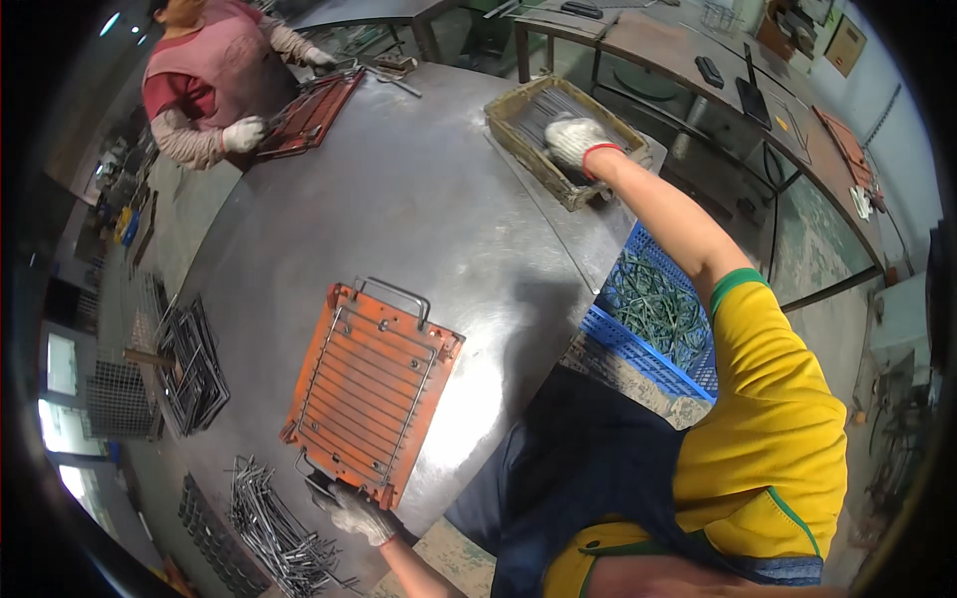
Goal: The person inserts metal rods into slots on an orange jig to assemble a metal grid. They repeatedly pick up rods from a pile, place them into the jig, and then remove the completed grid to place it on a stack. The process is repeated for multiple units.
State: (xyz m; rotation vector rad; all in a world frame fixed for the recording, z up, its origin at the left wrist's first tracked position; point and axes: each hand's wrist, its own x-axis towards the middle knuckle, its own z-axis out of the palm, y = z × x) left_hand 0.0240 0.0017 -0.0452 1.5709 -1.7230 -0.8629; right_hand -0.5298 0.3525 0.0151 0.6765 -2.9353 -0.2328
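On the steel table (299,209), the gloved left hand (357,513) is at the orange jig (365,411)'s near end, its grip too hidden to tell. The jig's long axis runs away, slightly rightward, its wire rack (371,383)'s handle (399,289) farthest. Beyond, the gloved right hand (574,143) is over a tray (533,171) of rods (543,108), grasp unclear.

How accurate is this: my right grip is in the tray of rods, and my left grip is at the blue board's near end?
Not quite: the head view shows the board is orange, not blue. Your right grip is in the tray of rods, your left grip at the board's near end.
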